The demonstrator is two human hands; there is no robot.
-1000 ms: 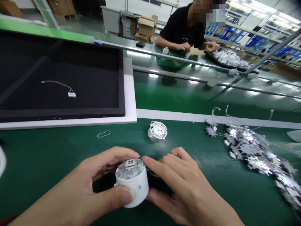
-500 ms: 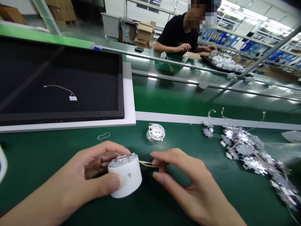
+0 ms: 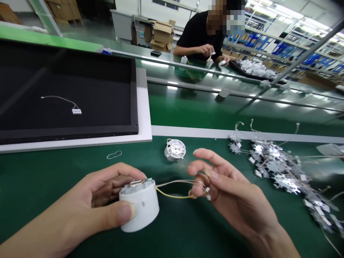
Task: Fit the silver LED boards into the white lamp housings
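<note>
On a smooth green workbench [image 3: 172, 245], the left hand [image 3: 86, 206] gripped a rounded white plastic housing [image 3: 143, 211] at near centre, its thumb in front. A jagged, metallic-looking insert [image 3: 128, 189] filled the top. Thin white and yellow wires [image 3: 174, 196] ran right to the loosely curled right hand [image 3: 223, 186], small connectors [image 3: 208, 196] beside its fingers; whether these pinched the wires could not be told. Care seemed to mean holding the housing steady and leaving the wires slack. Far right lay shiny, toothed plates [image 3: 275, 165].

Cardboard boxes [image 3: 162, 37] near grey cabinet [image 3: 122, 27]
</note>
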